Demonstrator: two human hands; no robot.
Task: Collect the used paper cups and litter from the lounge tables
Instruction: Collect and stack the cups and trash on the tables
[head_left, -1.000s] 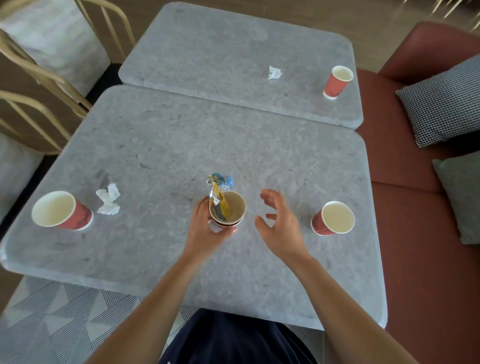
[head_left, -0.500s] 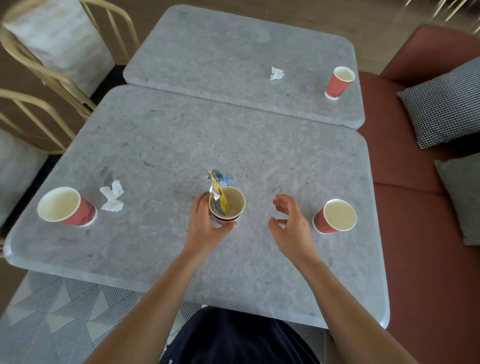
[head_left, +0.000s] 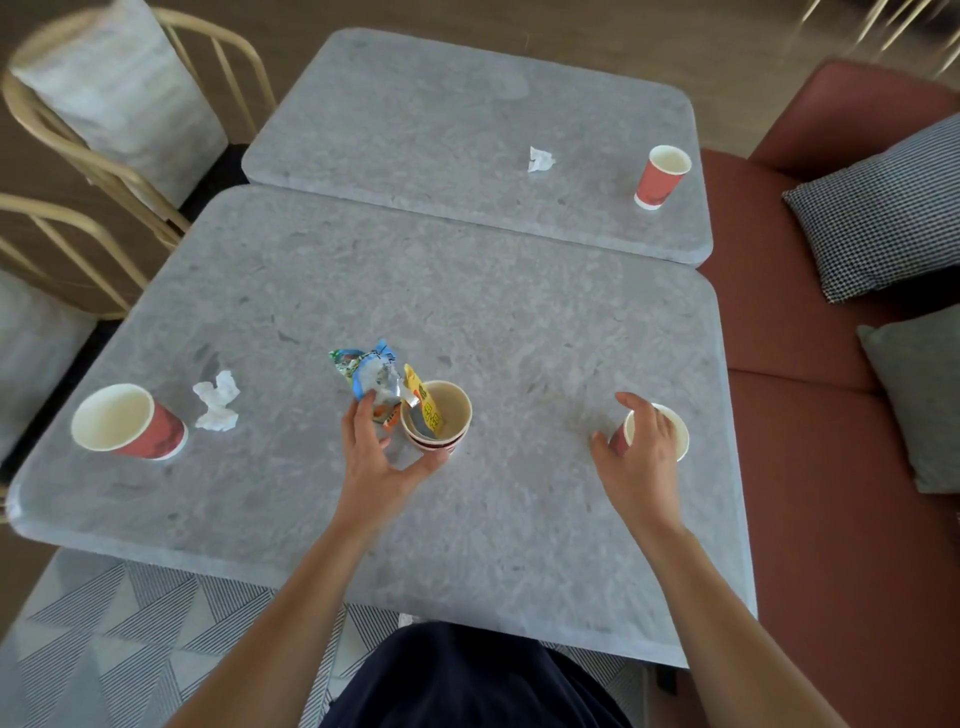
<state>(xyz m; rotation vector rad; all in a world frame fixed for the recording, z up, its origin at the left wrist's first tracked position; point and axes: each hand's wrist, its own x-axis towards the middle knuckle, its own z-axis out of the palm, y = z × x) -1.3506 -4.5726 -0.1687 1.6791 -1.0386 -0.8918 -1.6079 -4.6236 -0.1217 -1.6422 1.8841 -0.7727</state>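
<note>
Head view, near to far, with every position given from the stacked cups (head_left: 436, 422).

**Nearest.** The left hand (head_left: 382, 457) grasps the stacked cups on the near counter (head_left: 519, 545). The thumb curls round the near wall. The fingers pinch a crumpled wrapper (head_left: 370, 375) against the far-left side. A yellow sachet (head_left: 425, 410) stands inside the top cup.

**Directly right of the stack, well apart.** The right hand (head_left: 641, 457) wraps the right cup (head_left: 678, 441), with fingers curled over the rim and the thumb at its left wall. The cup is upright with its mouth up (it is not visibly lifted).

**Key relation.** The right cup lies level with the stack and to its right, already under the right hand, while the left hand is occupied. The likely next move is a leftward carry, lowering the cup base-first along the vertical axis into the stack. The sachet may foul the nesting.

**Left of the stack, well apart.** A tissue (head_left: 217, 401) lies on the counter, and beyond it stands the left cup (head_left: 130, 422). The left hand is nearer to both.

**Beyond the stack.** On the far counter (head_left: 415, 130) there is a far tissue (head_left: 540, 159), and right of it a far cup (head_left: 662, 177). Both are out of present reach. A sofa (head_left: 810, 467) runs along the right.
</note>
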